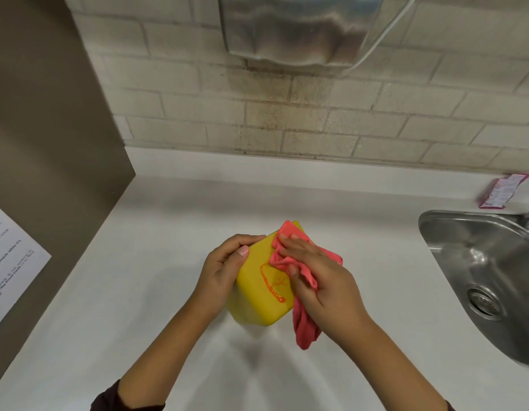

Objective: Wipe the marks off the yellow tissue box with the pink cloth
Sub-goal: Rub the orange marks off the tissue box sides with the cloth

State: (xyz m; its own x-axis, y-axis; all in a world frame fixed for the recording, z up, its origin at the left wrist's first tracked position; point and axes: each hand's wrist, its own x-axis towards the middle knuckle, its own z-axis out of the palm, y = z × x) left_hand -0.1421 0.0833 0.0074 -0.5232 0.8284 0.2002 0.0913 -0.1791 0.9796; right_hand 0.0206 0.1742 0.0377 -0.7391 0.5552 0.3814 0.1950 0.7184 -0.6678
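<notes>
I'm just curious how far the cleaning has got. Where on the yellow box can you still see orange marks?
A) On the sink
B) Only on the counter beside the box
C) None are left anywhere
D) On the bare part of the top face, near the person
D: orange marks still loop across the uncovered near part of the yellow box, just beside the pink cloth under the right hand.

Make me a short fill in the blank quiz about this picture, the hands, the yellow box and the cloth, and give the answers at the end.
1. The right hand presses the pink cloth onto the ____ tissue box.
2. The left hand grips the box on its ____ side.
3. The marks left on the box are ____ in colour.
4. A metal ____ is set into the white counter at the right.

Answers: yellow; left; orange; sink
</notes>
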